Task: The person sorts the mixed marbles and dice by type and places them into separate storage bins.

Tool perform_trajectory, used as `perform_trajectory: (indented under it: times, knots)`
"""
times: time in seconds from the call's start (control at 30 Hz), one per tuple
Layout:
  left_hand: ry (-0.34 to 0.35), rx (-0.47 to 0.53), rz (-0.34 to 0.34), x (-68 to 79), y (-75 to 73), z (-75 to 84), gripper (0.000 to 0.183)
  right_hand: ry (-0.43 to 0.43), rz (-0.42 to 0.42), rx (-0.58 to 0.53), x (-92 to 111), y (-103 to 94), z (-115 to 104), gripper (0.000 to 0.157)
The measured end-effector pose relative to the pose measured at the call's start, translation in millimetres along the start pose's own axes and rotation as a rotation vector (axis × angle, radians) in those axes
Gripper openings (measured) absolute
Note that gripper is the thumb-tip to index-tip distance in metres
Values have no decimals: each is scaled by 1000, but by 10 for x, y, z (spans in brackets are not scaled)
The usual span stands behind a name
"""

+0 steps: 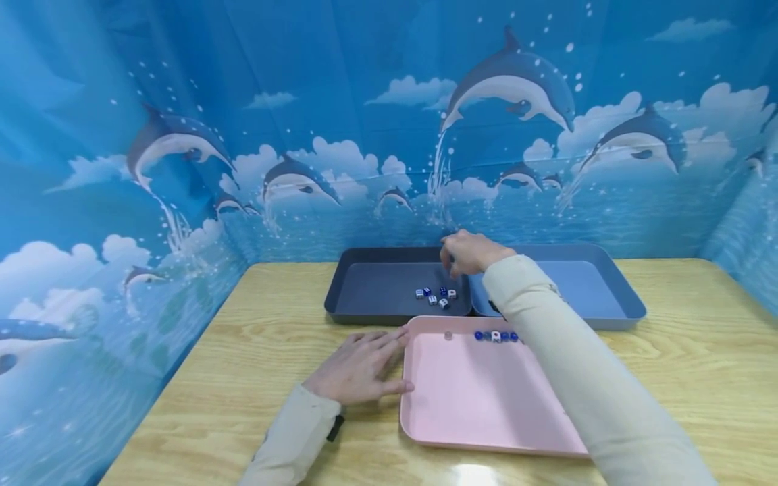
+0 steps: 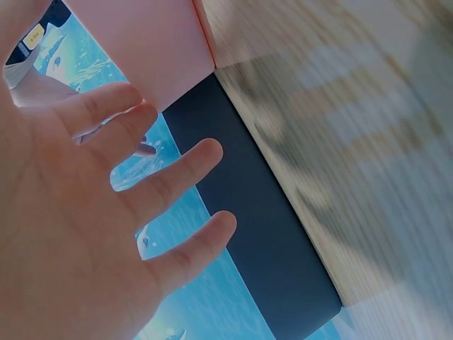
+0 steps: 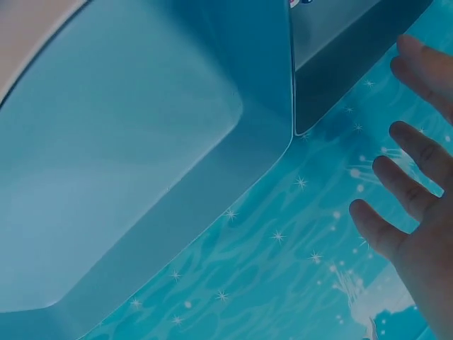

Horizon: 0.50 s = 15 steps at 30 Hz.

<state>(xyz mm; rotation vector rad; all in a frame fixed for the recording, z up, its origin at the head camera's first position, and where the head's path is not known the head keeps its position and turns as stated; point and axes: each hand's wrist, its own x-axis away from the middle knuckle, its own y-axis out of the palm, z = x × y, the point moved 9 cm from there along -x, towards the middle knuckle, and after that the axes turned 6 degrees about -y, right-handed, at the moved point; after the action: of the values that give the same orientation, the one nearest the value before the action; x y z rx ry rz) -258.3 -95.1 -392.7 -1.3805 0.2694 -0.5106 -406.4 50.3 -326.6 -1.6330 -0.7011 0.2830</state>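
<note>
My left hand (image 1: 358,368) rests at the left side of the pink tray (image 1: 474,398), fingertips right at its rim and fingers extended. In the left wrist view, the left hand's fingers (image 2: 173,177) are spread, with the dark tray's outer wall (image 2: 248,212) beyond. My right hand (image 1: 471,252) hovers over the right end of the dark grey tray (image 1: 377,280), fingers pointing down. Below it lie several blue and white dice (image 1: 433,300). Separated fingers (image 3: 407,188) show in the right wrist view, and no object shows between them.
A blue-grey tray (image 1: 586,277) adjoins the dark one, partly covered by the right sleeve (image 1: 571,358). Inside the pink tray, a row of small blue and white pieces (image 1: 496,336) lies near a clear piece (image 1: 448,335). A dolphin-print curtain (image 1: 352,135) hangs behind the wooden table (image 1: 213,378).
</note>
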Motion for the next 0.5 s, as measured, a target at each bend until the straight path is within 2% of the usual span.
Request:
perform_trajectory:
  times: [0.33, 0.5]
  knots:
    - [11, -5, 9, 3, -8, -7, 83, -67, 81, -7, 80, -53, 25, 6]
    - [-2, -5, -1, 2, -5, -18, 83, -95, 146, 51, 159, -81, 21, 7]
